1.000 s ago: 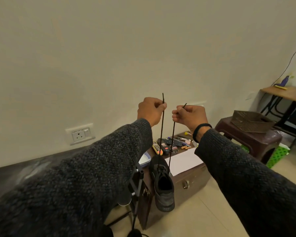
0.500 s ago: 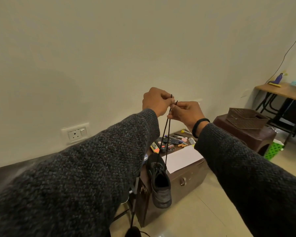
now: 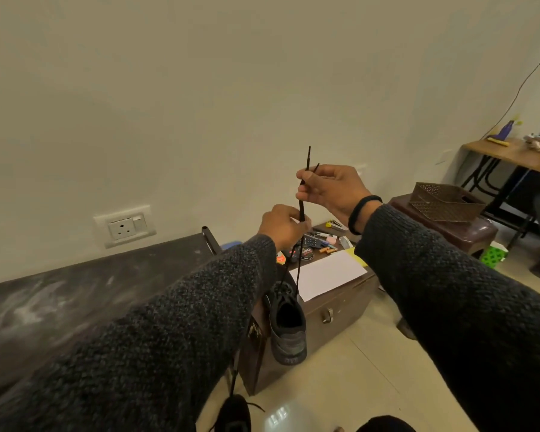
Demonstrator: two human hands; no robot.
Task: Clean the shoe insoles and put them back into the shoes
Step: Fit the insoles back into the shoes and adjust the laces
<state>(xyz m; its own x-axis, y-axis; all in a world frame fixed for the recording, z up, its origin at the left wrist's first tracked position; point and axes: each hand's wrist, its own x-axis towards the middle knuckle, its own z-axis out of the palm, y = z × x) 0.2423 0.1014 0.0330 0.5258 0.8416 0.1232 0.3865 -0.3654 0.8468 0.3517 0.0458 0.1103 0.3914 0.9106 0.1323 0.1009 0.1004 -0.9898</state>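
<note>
Both hands are pinching the black laces (image 3: 300,210), right hand (image 3: 331,190) up top, left hand (image 3: 282,224) just below. The dark shoe (image 3: 287,327) dangles from them, toe-up, in front of the brown trunk (image 3: 340,310).

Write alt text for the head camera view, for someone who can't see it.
Two hands in dark knit sleeves hold a black shoe up by its laces: the right hand pinches both lace ends high, the left hand grips them lower. The shoe hangs in front of a brown trunk bearing white paper and small clutter, against a plain wall.
</note>
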